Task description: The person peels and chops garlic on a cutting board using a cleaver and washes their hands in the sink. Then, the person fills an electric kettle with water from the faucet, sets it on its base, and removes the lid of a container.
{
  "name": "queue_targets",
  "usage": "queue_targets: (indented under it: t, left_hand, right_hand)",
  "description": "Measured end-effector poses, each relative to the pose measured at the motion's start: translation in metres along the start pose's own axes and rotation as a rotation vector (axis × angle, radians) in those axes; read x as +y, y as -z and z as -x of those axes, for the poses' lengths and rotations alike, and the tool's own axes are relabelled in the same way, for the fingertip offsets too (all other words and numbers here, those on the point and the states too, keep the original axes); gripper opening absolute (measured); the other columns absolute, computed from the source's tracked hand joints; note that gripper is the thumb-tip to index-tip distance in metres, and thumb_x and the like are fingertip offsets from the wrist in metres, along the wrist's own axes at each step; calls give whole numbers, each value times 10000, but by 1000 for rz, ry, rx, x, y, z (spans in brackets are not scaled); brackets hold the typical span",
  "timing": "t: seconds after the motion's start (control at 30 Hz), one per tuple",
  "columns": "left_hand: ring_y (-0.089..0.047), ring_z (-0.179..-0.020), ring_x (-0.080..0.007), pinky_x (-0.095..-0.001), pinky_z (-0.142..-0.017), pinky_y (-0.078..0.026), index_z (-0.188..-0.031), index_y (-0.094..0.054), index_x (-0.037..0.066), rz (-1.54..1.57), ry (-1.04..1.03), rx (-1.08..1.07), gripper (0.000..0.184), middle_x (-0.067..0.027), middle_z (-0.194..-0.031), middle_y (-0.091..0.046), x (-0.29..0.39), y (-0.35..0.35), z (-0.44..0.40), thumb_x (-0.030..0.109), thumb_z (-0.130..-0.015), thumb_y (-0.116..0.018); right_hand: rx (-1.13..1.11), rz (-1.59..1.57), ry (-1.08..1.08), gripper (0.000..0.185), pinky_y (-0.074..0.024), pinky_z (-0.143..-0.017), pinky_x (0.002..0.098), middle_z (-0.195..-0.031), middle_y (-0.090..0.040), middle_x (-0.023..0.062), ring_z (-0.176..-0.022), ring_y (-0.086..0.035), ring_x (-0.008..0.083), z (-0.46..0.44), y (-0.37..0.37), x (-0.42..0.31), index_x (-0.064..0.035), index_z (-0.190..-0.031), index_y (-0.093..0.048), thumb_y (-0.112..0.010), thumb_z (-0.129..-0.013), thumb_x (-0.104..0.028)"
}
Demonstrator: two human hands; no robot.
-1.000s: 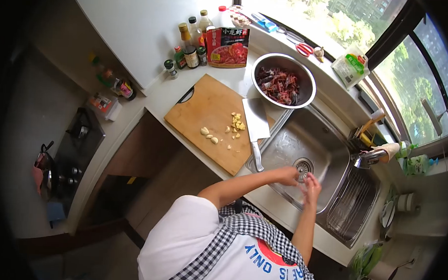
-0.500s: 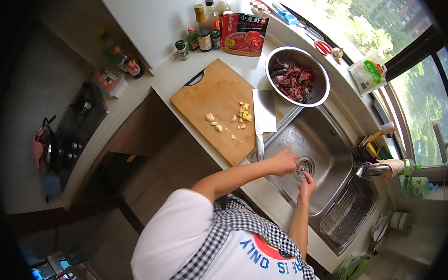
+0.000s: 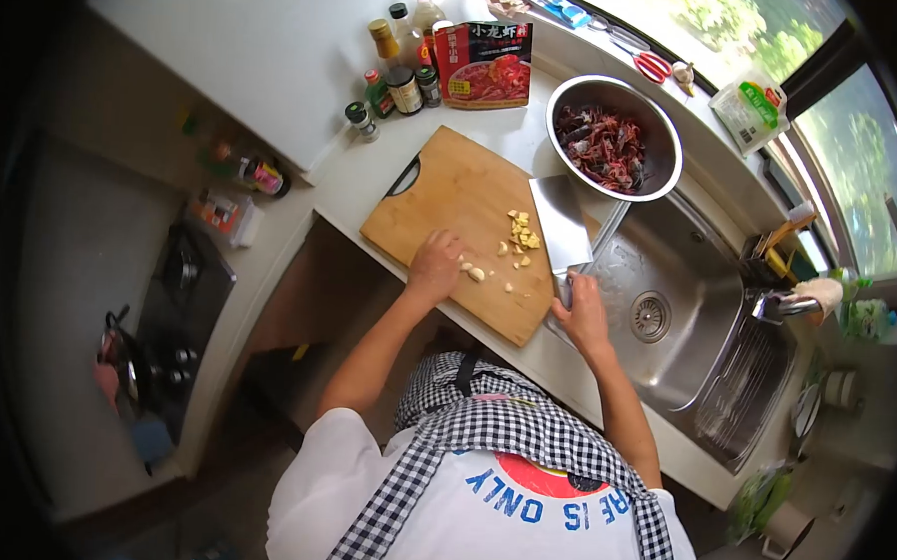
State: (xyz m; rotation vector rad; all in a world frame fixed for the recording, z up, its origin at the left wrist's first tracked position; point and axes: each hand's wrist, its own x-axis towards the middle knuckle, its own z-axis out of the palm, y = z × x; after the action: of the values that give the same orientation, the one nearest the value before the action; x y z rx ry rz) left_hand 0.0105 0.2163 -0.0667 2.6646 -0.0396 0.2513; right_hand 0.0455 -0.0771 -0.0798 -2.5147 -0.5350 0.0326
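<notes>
A wooden cutting board [image 3: 452, 195] lies on the counter with several whole garlic cloves [image 3: 476, 274] and a small pile of chopped yellowish pieces [image 3: 523, 233]. My left hand [image 3: 436, 266] rests at the board's near left part, over the garlic, fingers bent; whether it grips a clove is hidden. A cleaver [image 3: 562, 222] lies with its blade over the board's right edge. My right hand [image 3: 582, 311] is closed around the cleaver's handle at the sink's left rim.
Right of the board is a sink [image 3: 700, 366]. Behind it stands a metal bowl [image 3: 668, 180] of dark red crayfish. Bottles [image 3: 404, 88] and a red food packet [image 3: 488, 67] stand at the back. Scissors [image 3: 653, 67] lie on the windowsill. A stove [image 3: 203, 289] is at the left.
Both hands have left the sink. My left hand has moved left onto the board by the garlic, and my right hand has taken hold of the cleaver's handle.
</notes>
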Motion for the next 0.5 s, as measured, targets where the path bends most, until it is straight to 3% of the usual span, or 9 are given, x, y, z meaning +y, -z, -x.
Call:
queue_targets:
  t: [0.1,0.2,0.33,0.37,0.5]
  left_hand:
    - [-537,-995,-312,-382,-867,-462,-983,-651,75,162,-141,-130,311,-119,-1001,-567,-25,5,-8,18,-680,-685]
    - [-539,-984,-302,-380,-854,-464,-968,-647,71,231,-254,-224,307,-107,-991,-567,-31,9,-15,32,-670,-707]
    - [-541,-964,-295,-380,-826,-465,-948,-643,61,316,-287,-265,289,-104,-973,-563,-43,7,-16,56,-671,-726]
    - [-544,-952,-296,-380,-818,-466,-944,-642,56,321,-291,-252,282,-106,-966,-562,-44,6,-16,59,-675,-727]
    - [-557,-894,-304,-382,-776,-475,-940,-637,32,376,-215,-160,264,-120,-940,-562,-37,-6,-17,58,-691,-723]
  right_hand:
    - [-15,42,-218,465,-489,-763,475,-1059,-514,227,-921,-569,410,-13,-20,-19,-2,-1133,-437,-641,-726,-96]
    - [53,43,-298,436,-491,-729,486,-1029,-538,231,-898,-581,420,-22,-20,-32,-18,-1099,-438,-629,-715,-95]
    - [82,120,-419,325,-489,-695,506,-844,-623,206,-809,-617,405,-28,-6,-47,-5,-990,-492,-612,-706,-105]
    - [149,103,-379,265,-491,-642,464,-737,-613,183,-695,-619,382,-24,-4,-48,-10,-937,-511,-620,-715,-104]
    - [130,-196,-355,210,-450,-551,388,-651,-561,149,-567,-573,321,2,16,-65,-29,-903,-531,-661,-760,-110]
